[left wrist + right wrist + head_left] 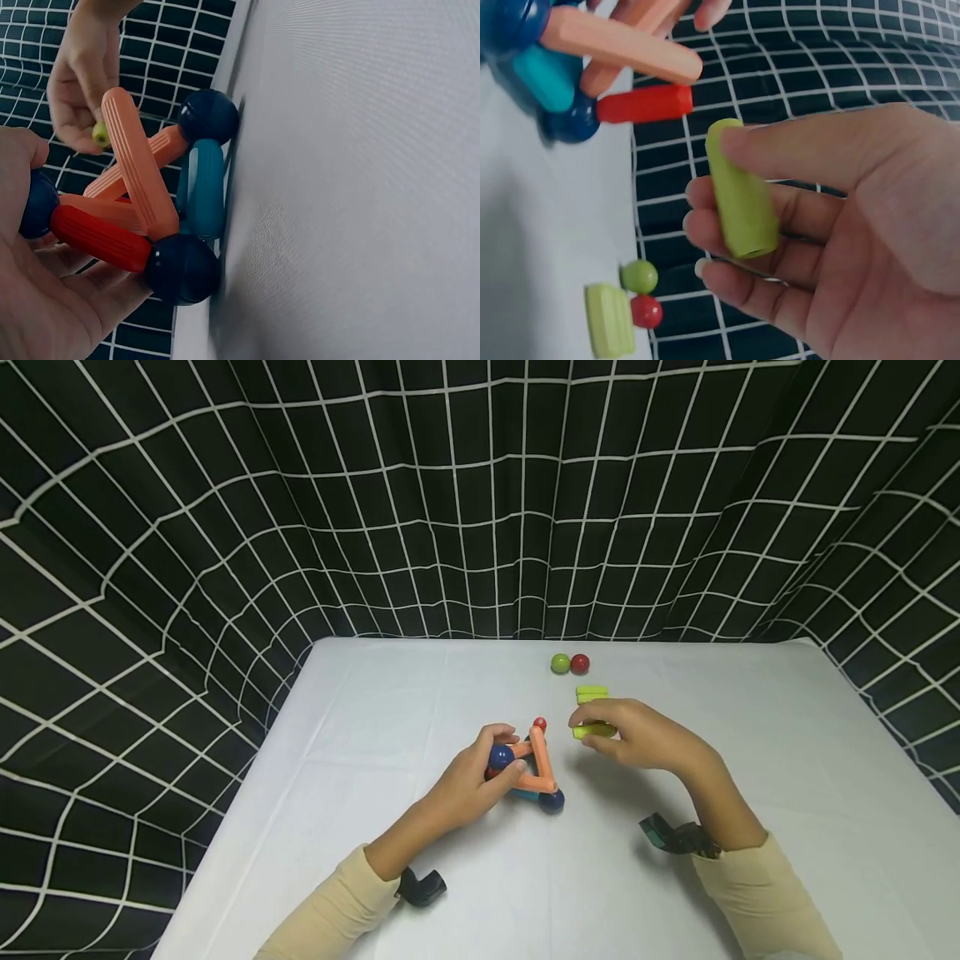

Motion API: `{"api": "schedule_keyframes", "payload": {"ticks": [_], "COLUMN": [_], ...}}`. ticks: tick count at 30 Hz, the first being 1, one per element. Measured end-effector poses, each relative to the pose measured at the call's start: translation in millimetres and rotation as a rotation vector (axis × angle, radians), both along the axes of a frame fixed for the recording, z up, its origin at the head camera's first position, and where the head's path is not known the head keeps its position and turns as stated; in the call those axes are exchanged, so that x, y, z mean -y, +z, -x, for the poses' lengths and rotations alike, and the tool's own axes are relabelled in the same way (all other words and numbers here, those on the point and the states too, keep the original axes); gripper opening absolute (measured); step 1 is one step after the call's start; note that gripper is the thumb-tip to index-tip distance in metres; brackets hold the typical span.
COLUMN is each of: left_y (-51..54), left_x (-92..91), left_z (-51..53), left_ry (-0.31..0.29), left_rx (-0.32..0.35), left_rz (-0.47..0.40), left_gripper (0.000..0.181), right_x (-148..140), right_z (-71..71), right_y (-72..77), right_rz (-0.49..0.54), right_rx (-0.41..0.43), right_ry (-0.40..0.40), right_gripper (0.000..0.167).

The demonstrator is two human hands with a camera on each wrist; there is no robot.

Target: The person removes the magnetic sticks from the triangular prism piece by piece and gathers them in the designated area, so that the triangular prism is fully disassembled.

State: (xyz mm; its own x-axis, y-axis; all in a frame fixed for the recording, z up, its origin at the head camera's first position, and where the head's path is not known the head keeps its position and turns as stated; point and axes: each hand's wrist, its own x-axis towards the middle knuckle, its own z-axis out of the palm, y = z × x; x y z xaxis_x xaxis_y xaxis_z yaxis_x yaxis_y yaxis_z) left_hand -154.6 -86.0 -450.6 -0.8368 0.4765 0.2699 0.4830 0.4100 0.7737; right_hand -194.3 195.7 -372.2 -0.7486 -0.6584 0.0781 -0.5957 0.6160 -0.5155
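My left hand (pixel 468 781) grips a frame of magnetic rods and balls low over the white table. Its parts include orange rods (pixel 542 760), a red rod (pixel 101 238), a teal rod (pixel 205 187) and navy balls (pixel 552 802). One orange rod slants up with its far end joined to nothing, as the left wrist view shows. To the right of the frame, my right hand (pixel 652 735) pinches a yellow-green rod (pixel 742 195) between thumb and fingers. That rod is apart from the frame. Fingers hide part of the frame in the head view.
Beyond the right hand, more yellow-green rods (pixel 592 692) lie side by side on the table (pixel 360 718). A green ball (pixel 560 663) and a red ball (pixel 580 664) sit together near the back edge. Black cloth (pixel 465 510) with white grid lines hangs behind and around.
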Motion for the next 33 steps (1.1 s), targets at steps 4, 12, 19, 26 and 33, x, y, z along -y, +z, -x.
{"api": "schedule_keyframes", "payload": {"ticks": [4,12,19,26,33], "left_y": [-0.3,-0.2,-0.3,-2.8,-4.2], "left_x": [1.3,1.2,2.2,4.4,7.1], "left_z": [1.9,2.7,3.4,7.5,10.5], "left_ry": [0.022,0.038,0.033,0.035,0.033], "left_rx": [0.036,0.072,0.073,0.098,0.152], "left_rz": [-0.041,-0.063,-0.068,-0.083,-0.128], "left_gripper": [0.053,0.051,0.050,0.049,0.046], "right_x": [-6,-15,-21,-24,-23], "right_z": [7.3,24.5,36.4,45.3,47.3], "right_y": [-6.4,-28.0,-45.1,-59.9,-66.7], "right_rz": [-0.038,-0.099,-0.119,-0.120,-0.127], "right_rx": [0.028,0.082,0.071,0.013,-0.015], "right_ry": [-0.058,-0.179,-0.265,-0.248,-0.301], "right_gripper": [0.023,0.029,0.024,0.020,0.021]}}
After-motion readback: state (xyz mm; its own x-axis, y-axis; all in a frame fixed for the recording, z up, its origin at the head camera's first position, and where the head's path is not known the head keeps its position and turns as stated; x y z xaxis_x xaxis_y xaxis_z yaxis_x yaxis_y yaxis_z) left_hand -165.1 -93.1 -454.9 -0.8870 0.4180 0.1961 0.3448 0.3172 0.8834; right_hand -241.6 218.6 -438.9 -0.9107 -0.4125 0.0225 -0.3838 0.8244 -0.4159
